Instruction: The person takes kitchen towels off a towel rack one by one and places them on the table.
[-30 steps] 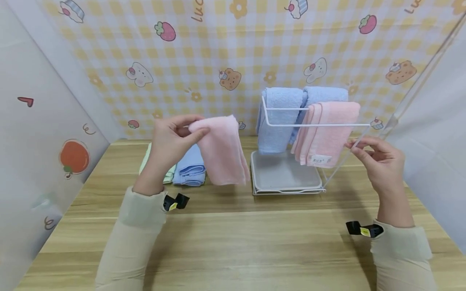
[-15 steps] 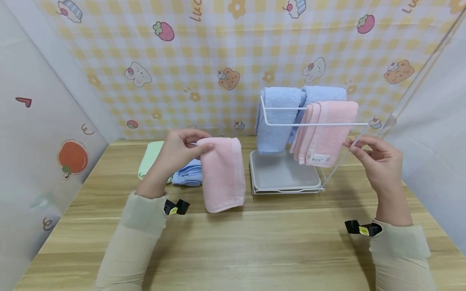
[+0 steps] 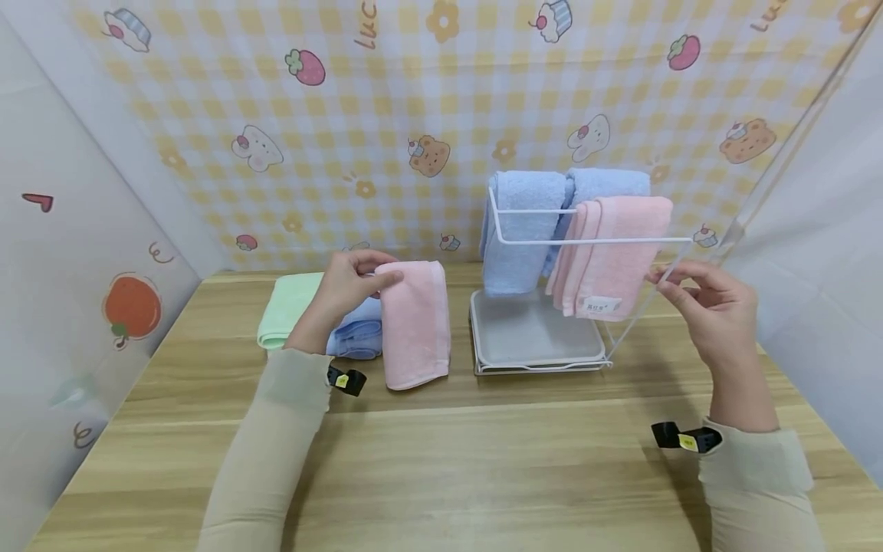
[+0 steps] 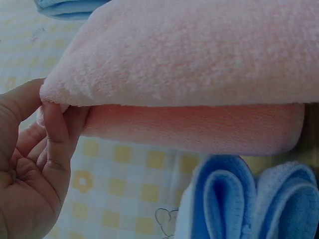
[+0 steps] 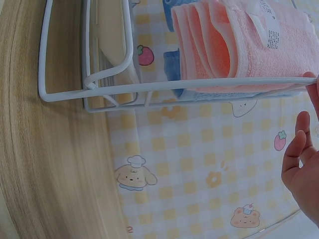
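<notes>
My left hand pinches the upper left corner of a folded pink towel. In the left wrist view the thumb and fingers grip the fold of this towel. It hangs low over the table; I cannot tell whether its bottom edge touches. My right hand holds the right side wire of a white wire rack. A second pink towel, with a label, drapes over the rack's front part, and two blue towels hang behind and to its left.
Left of the held towel lie a folded green towel and a folded blue towel, partly behind my left hand and wrist. The rack has a grey tray at its base. A checked cloth covers the back wall.
The pink towel in my left hand has come down and slightly left, and hangs straighter, near the table. My right hand stays on the rack's wire, and the rack has not moved noticeably.
</notes>
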Demonstrator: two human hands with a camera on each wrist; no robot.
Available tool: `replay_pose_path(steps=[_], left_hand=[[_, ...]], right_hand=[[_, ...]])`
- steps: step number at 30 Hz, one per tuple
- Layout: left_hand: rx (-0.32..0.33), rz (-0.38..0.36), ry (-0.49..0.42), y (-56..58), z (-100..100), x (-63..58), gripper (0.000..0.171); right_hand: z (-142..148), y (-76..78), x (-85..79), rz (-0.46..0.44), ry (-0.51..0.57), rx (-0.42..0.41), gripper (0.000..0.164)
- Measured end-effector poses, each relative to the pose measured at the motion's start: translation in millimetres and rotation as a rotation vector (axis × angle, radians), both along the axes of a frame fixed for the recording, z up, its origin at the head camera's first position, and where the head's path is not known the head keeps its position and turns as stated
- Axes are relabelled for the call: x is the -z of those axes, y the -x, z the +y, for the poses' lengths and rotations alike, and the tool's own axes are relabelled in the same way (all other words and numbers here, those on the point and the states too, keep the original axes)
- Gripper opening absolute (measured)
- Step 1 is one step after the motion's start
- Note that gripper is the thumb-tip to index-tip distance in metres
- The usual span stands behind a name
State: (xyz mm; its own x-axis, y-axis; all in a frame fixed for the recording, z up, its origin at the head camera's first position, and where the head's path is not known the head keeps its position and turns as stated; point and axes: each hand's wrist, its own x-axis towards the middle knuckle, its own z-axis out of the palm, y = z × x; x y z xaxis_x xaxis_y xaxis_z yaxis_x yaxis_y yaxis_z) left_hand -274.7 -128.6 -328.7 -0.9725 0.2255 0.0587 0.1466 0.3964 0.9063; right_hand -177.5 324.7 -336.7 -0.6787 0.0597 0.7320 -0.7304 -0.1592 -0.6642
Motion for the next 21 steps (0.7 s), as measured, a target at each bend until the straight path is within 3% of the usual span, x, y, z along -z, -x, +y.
replay_pose_path(steps=[13, 21], left_hand=[[-0.067, 0.016, 0.021, 23.9, 8, 16.6, 0.040], [-0.033, 0.035, -0.024, 35.4, 8, 28.5, 0.044]], right_hand=[[0, -0.2, 2.5, -0.004, -0.001, 0.003, 0.019], [-2, 0.3, 1.6, -0.006, 0.006, 0.004, 0.019]])
